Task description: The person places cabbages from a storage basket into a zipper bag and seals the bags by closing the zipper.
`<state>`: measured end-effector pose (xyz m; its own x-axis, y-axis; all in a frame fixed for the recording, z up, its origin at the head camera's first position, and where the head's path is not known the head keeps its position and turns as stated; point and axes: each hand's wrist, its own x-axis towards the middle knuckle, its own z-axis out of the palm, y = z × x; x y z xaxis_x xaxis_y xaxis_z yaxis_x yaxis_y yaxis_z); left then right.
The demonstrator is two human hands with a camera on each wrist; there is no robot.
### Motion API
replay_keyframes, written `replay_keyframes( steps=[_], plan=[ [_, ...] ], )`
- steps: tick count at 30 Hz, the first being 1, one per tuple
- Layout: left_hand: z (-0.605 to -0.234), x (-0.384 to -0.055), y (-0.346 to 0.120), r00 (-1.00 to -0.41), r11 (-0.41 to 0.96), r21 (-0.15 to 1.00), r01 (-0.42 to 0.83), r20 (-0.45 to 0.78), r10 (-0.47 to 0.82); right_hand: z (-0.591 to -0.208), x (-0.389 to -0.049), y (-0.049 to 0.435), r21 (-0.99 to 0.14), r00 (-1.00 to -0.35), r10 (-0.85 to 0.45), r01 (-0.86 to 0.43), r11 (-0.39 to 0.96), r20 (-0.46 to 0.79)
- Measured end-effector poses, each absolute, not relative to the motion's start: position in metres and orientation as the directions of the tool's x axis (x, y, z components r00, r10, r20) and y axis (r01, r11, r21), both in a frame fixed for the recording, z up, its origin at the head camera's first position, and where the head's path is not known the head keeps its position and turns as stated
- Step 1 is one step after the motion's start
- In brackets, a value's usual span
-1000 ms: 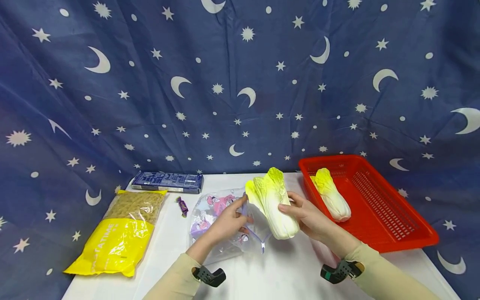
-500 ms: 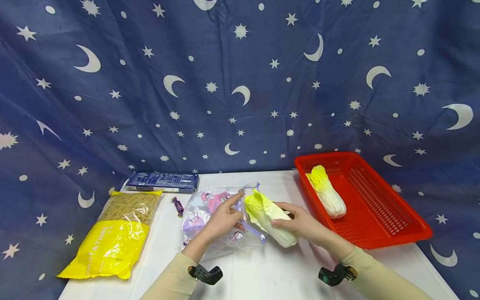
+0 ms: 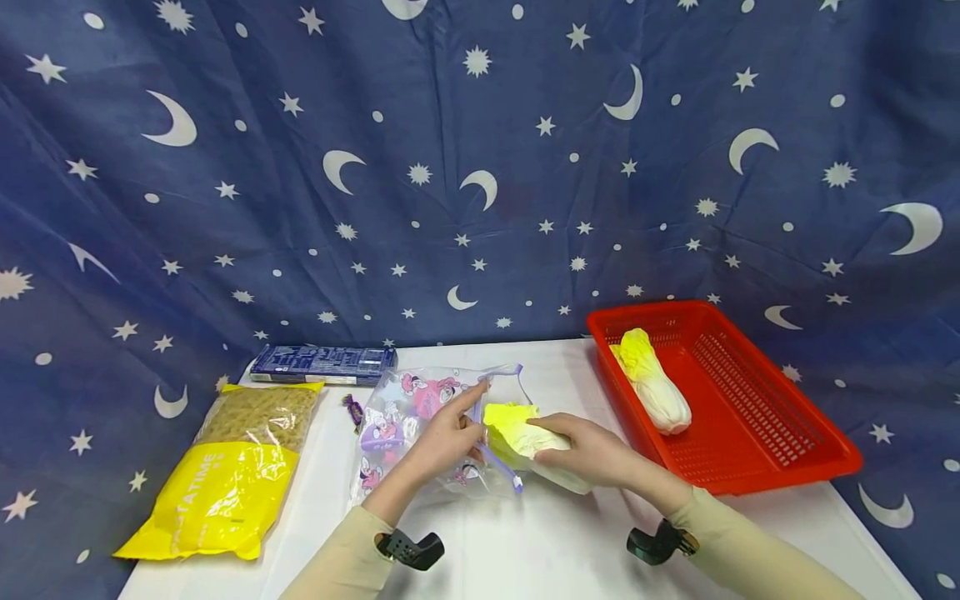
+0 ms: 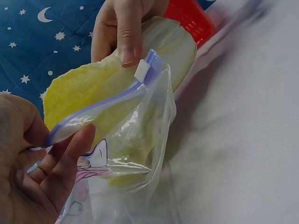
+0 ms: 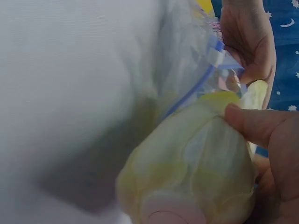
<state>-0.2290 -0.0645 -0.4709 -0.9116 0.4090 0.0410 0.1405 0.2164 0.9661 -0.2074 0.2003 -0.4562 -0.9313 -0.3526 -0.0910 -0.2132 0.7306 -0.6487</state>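
Between my 2 forearms I have room over the near white tablecloth (image 3: 517, 550). Beyond my right hand (image 3: 585, 450), a gap runs between the zip bag (image 3: 431, 396) and the red basket (image 3: 735, 417) to the starry curtain (image 3: 480, 167), which blocks the rear. The napa cabbage (image 3: 513, 429) I hold takes up the near part of the bag's mouth, its white slider (image 4: 142, 71) in front. Leftward, the pasta bag (image 3: 232, 467) bars a low sweep. The basket's walls stand rightward; inside, room remains right of the second cabbage (image 3: 658, 392).
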Motion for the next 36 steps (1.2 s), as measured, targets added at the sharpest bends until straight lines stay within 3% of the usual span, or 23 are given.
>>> replay_keyframes(
  steps=[11,16,20,26,31,36],
  plan=[
    [-0.465,-0.226,-0.058,-0.917,0.265,0.945,0.192,0.077,0.390,-0.447,-0.226,0.187,-0.475,-0.949,-0.251,-0.134,0.870,-0.192],
    [-0.464,-0.223,-0.052,-0.902,0.276,0.938,0.210,0.077,0.425,-0.443,-0.236,0.183,-0.579,-0.942,-0.243,-0.068,0.812,-0.231],
    [-0.467,-0.221,-0.049,-0.895,0.259,0.947,0.191,0.060,0.441,-0.443,-0.244,0.185,-0.745,-0.925,-0.265,0.029,0.666,-0.272],
    [-0.474,-0.220,-0.044,-0.894,0.203,0.965,0.164,0.058,0.444,-0.451,-0.254,0.192,-0.894,-0.880,-0.240,0.334,0.300,-0.410],
    [-0.477,-0.218,-0.042,-0.899,0.182,0.973,0.143,0.051,0.434,-0.462,-0.255,0.191,-0.869,-0.837,-0.279,0.495,-0.021,-0.470],
    [-0.477,-0.217,-0.041,-0.901,0.158,0.981,0.117,0.039,0.432,-0.468,-0.252,0.183,-0.770,-0.802,-0.343,0.582,-0.262,-0.489]
  ],
)
